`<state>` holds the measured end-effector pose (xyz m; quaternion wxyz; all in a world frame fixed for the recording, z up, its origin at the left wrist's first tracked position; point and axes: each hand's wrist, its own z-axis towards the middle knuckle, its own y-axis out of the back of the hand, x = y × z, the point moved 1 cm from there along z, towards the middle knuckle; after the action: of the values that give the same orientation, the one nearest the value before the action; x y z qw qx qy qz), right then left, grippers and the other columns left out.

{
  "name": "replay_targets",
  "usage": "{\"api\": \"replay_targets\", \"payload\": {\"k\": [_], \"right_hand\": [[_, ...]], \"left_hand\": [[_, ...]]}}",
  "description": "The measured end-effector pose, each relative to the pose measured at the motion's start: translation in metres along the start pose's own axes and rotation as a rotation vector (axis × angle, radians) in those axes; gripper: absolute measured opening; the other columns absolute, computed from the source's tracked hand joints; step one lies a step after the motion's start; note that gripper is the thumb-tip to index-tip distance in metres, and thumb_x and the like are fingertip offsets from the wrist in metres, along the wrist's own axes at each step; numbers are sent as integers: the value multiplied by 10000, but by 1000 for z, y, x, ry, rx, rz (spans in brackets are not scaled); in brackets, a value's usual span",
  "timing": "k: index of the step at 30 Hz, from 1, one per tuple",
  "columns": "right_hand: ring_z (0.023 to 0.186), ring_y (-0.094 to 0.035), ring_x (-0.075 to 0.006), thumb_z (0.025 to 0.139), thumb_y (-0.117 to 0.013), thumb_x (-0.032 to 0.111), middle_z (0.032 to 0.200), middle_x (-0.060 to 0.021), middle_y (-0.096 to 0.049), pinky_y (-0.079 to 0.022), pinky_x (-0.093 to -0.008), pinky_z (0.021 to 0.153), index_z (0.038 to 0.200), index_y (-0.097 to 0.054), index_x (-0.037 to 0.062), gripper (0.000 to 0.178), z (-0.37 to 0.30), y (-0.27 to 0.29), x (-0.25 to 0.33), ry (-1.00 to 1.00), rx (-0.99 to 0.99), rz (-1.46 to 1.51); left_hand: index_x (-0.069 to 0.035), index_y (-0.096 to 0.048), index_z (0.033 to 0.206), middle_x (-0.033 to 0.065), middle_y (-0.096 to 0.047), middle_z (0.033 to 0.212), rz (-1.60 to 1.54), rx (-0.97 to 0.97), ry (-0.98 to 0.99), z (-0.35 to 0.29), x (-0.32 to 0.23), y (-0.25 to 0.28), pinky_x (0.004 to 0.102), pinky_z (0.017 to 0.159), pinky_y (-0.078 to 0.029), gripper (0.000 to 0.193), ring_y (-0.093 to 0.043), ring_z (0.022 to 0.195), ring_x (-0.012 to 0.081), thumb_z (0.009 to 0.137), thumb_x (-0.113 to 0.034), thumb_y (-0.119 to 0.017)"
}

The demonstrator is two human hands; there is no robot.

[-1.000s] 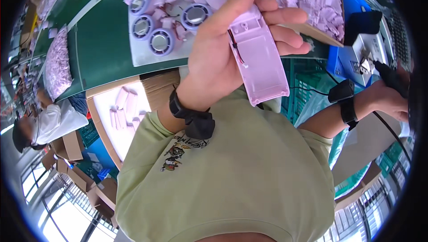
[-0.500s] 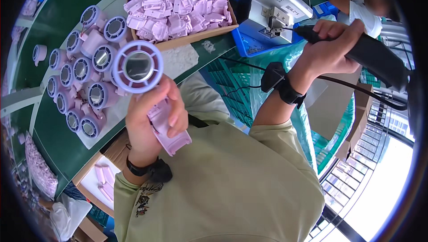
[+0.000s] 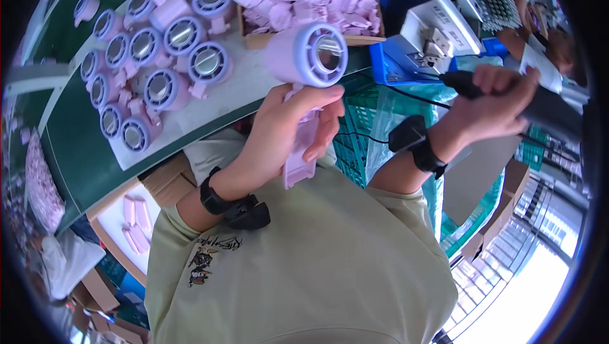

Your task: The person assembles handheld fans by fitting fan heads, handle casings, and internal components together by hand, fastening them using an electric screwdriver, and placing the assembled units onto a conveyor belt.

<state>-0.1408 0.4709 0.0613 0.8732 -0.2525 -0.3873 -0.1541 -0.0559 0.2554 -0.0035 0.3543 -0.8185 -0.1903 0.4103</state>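
Observation:
My left hand is wrapped round the handle of a pink hair-dryer-shaped unit. Its round head has a lavender spoked ring with a shiny centre and faces right. Below my fingers the handle shows as an open, hollow shell. My right hand, slightly blurred, is closed round a black electric screwdriver, whose tip points left toward a silver screw feeder. The screwdriver and the unit are well apart. Several similar units stand grouped on the table to the left.
A cardboard box heaped with pink shell parts stands at the table's far edge. The feeder sits in a blue tray. Below the left table edge is a box of pink pieces. Cables hang near my right wrist; another person is at far right.
My left hand has moved right with the unit, whose head has turned from facing up to facing right. My right hand and screwdriver have shifted slightly right and down. The whole view has shifted.

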Motion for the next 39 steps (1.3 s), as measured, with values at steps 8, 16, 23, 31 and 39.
{"api": "replay_targets", "payload": {"k": [8,16,23,31,39], "right_hand": [[432,-347,-56,927,-595,369,563,62,-375,-290,-217,400,858,-567,91,288,-49,-28,63,-141,347,650],[438,-380,-78,939,-568,417,574,28,-410,-334,-226,421,896,-562,81,339,-70,-46,64,-247,517,803],[437,-397,-87,947,-553,428,582,13,-434,-353,-230,431,944,-555,76,352,-78,-49,62,-265,539,776],[429,-409,-81,937,-571,427,580,25,-447,-371,-230,437,920,-555,90,337,-82,-49,72,-249,598,805],[432,-419,-89,925,-587,405,585,25,-453,-382,-220,450,906,-536,101,309,-85,-57,71,-234,545,839]], "left_hand": [[16,-570,892,45,-481,564,-129,-30,-47,10,6,-3,251,394,-287,308,-368,374,101,913,-291,-549],[10,-574,897,44,-478,574,-145,26,-54,4,4,-3,244,400,-281,308,-370,385,96,902,-298,-564],[10,-585,857,58,-495,599,-121,12,-45,-1,3,-7,243,390,-276,297,-377,382,99,876,-286,-591],[23,-595,818,67,-512,643,-46,-44,-102,-14,2,-15,239,379,-258,279,-397,389,97,849,-254,-613],[31,-598,837,60,-520,665,-24,-76,-168,-13,-7,-14,241,375,-268,260,-426,402,102,849,-228,-614]]}}
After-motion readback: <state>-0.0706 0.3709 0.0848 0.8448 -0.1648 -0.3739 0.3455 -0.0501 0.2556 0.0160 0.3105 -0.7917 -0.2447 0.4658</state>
